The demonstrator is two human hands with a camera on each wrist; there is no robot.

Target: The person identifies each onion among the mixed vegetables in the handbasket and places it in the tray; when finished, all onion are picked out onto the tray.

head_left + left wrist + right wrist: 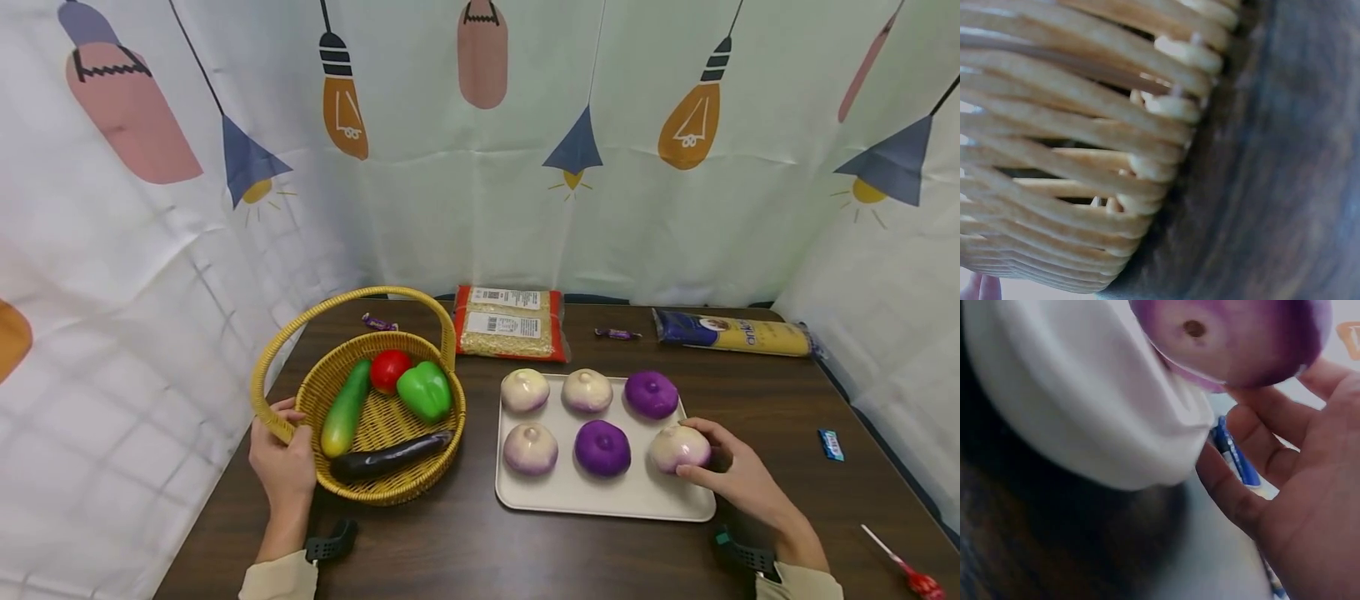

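Note:
My left hand grips the yellow wicker basket where its handle meets the left rim. In the basket lie a cucumber, a tomato, a green bell pepper and an eggplant. With thumb and fingers, my right hand holds a white-and-purple onion over the front right of the cream tray. The right wrist view shows that onion's underside, with a small dark hole. Other onions, some pale and some deep purple, sit in two rows on the tray.
Behind the tray lie a red-edged grain bag, a wrapped candy and a pasta pack. Another candy is behind the basket. A blue wrapped sweet and a lollipop lie on the right. Curtains enclose the table.

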